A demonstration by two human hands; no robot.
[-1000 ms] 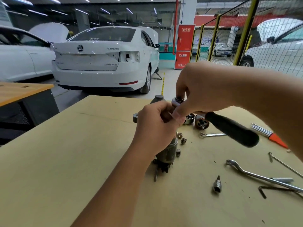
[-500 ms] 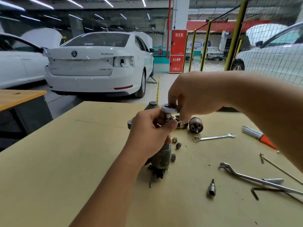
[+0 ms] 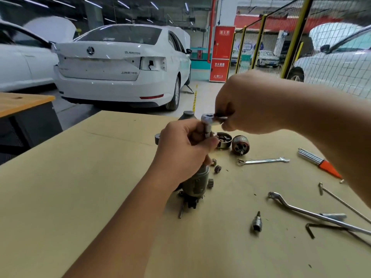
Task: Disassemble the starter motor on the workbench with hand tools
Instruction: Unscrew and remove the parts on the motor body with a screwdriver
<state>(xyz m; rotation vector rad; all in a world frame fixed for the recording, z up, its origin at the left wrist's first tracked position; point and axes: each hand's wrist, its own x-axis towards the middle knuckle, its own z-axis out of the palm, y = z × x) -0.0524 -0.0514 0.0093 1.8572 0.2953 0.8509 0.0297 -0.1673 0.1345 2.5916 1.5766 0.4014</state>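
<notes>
Hands meet at frame centre above the tan board-topped desk (image 3: 80, 197). The left hand (image 3: 184, 149) is clamped around the upper part of the grey cylindrical starter motor body (image 3: 197, 181), which stands on end on the desk, black terminal block at its base. The right hand (image 3: 247, 105) pinches a round silver metal cap (image 3: 209, 119) at the top of the motor shaft, fingers closed on its rim.

Right of the motor lie three small brass-coloured pinion gears (image 3: 217, 168), an open black-and-copper brush holder housing (image 3: 223, 140) and a copper-wound armature (image 3: 241, 145). Further right: a chrome open-end spanner (image 3: 263, 161), an orange-tipped screwdriver with ribbed metal handle (image 3: 317, 162), a long offset chrome ring wrench (image 3: 313, 213) and a short steel socket bit (image 3: 257, 224).

At upper centre, a red fire-equipment cabinet (image 3: 220, 53) carries Chinese characters; at upper left, a white saloon car (image 3: 120, 65) shows a round boot badge, its lettering unreadable.
</notes>
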